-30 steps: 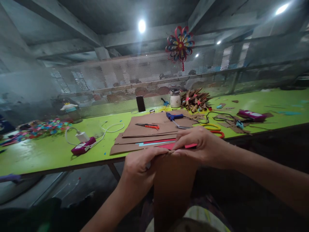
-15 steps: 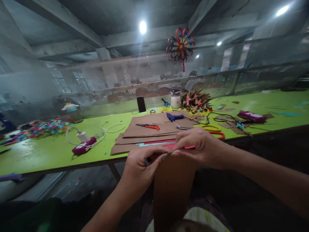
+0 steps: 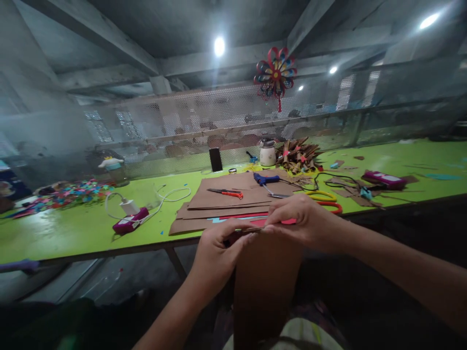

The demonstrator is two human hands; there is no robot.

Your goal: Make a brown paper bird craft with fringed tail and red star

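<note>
A long strip of brown cardboard hangs down toward my lap, its top edge pinched between both hands. My left hand grips that edge from the left, thumb below and fingers above. Close beside it, my right hand pinches the same edge, which looks folded or rolled there. Just beyond my hands lie stacked brown cardboard sheets, with red paper on the near side. Orange-handled small scissors and a blue glue gun rest on the stack. Larger scissors with yellow and orange handles lie behind my right hand.
On the green table are a purple power strip with a white charger, a pile of colourful paper stars, a dark phone, a white jar, a heap of rolled cardboard pieces and another purple power strip.
The view has shifted slightly. My left fingers have moved a little back from the right hand, and more of the cardboard's top edge shows between them.
</note>
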